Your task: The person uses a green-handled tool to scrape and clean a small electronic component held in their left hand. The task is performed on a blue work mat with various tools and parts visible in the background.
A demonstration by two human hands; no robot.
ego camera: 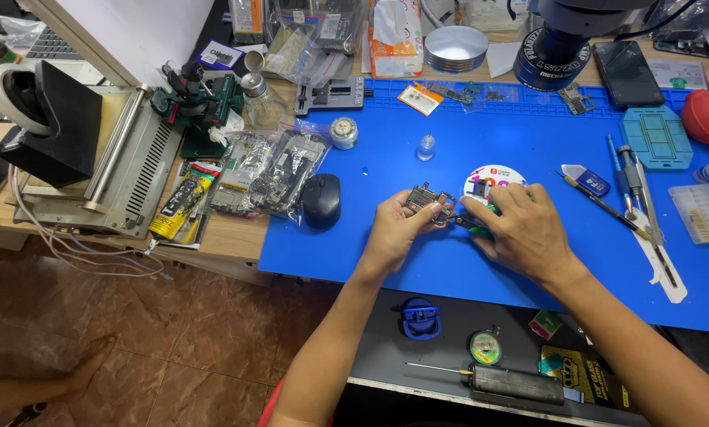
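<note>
Circuit board [428, 199] pinched between left hand [395, 229] and right hand [520, 229].

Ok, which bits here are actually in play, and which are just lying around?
In hand:
left hand, holding the small circuit board
right hand, on a green-handled tool

Lying about:
black mouse
small clear bottle
tweezers
red air blower
</note>
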